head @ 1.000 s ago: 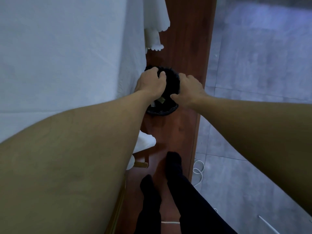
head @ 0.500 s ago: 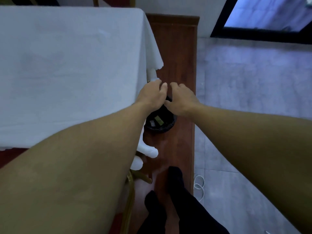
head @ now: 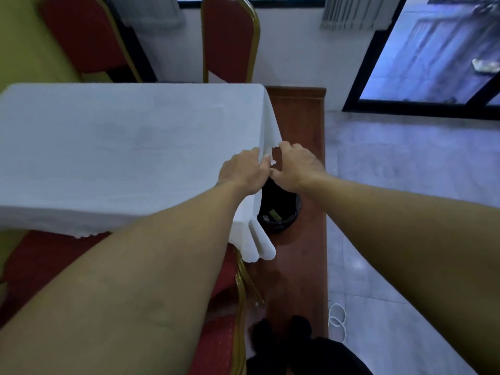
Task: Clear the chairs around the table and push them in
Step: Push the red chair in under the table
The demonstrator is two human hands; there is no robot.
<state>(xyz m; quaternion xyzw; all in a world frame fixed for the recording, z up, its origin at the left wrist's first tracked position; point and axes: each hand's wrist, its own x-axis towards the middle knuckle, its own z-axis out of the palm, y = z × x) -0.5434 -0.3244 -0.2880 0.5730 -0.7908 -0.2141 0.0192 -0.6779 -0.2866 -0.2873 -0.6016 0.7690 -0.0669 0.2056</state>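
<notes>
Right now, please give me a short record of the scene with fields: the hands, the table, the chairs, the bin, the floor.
left hand: empty, fingers spread, over the table's right edge
right hand: empty, fingers curled, above the bin
table: covered by a white cloth, nothing on top
near chair: red seat, gold frame, beside the table's near corner
far chairs: two red backs behind the table
bin: black, on the floor beside the table, some scraps inside
floor strip: reddish wood
</notes>
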